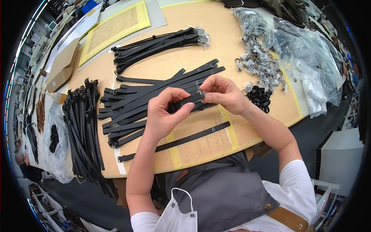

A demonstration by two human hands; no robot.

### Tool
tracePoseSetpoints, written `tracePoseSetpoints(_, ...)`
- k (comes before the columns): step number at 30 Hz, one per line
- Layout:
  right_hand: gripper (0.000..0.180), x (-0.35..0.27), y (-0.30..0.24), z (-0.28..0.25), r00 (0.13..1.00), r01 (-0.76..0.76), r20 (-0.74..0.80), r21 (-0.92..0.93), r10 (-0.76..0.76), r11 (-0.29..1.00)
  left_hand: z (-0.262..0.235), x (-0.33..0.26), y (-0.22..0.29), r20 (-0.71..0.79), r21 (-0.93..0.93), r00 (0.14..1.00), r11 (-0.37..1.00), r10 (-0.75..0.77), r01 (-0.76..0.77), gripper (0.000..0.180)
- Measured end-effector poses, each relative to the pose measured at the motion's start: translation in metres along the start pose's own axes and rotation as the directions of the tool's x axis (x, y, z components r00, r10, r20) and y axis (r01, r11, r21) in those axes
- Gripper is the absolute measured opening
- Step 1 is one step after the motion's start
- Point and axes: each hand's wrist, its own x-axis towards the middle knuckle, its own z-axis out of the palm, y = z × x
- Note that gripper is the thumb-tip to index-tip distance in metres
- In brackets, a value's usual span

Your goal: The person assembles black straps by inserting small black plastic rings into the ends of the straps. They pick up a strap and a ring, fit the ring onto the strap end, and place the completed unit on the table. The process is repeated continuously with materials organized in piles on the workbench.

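Black straps [79, 127] drape over the left edge of the bench [220, 23]. Near mid-front, the left hand [160, 112] seems to grip a strap [181, 103]; the right hand [222, 94] pinches a small shiny fitting [202, 94]. Probably they are being joined, calling for fine fingertip alignment. Wrapped hardware [259, 58] lies toward the right edge.
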Motion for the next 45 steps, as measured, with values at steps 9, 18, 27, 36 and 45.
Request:
tracePoseSetpoints(9, 0.023, 0.003, 0.009, -0.002, 0.996, -0.035, 0.082, 0.175, 0.02, 0.984, 0.005, 0.002, -0.008, -0.028, -0.137, 1.0, 0.99, 0.008, -0.012, 0.022)
tracePoseSetpoints(18, 0.023, 0.003, 0.007, 0.0, 0.998, -0.013, 0.065, 0.238, -0.002, 0.971, -0.003, -0.002, 0.005, -0.055, -0.13, 0.998, 0.992, -0.005, -0.003, 0.025)
tracePoseSetpoints(27, 0.024, 0.002, 0.015, 0.002, 0.995, -0.03, 0.096, 0.23, 0.008, 0.973, 0.0, -0.002, -0.004, 0.023, -0.111, 1.0, 0.994, -0.008, 0.011, 0.025)
tracePoseSetpoints(36, 0.024, 0.001, 0.009, 0.008, 0.995, -0.061, 0.083, 0.08, 0.055, 0.995, 0.005, -0.001, -0.007, -0.002, -0.023, 0.998, 0.997, 0.07, -0.07, 0.023)
tracePoseSetpoints(45, 0.024, 0.002, 0.012, -0.001, 0.989, -0.089, 0.122, 0.076, 0.079, 0.993, 0.007, -0.003, 0.011, -0.029, 0.269, 0.994, 0.958, 0.106, -0.094, 0.021)
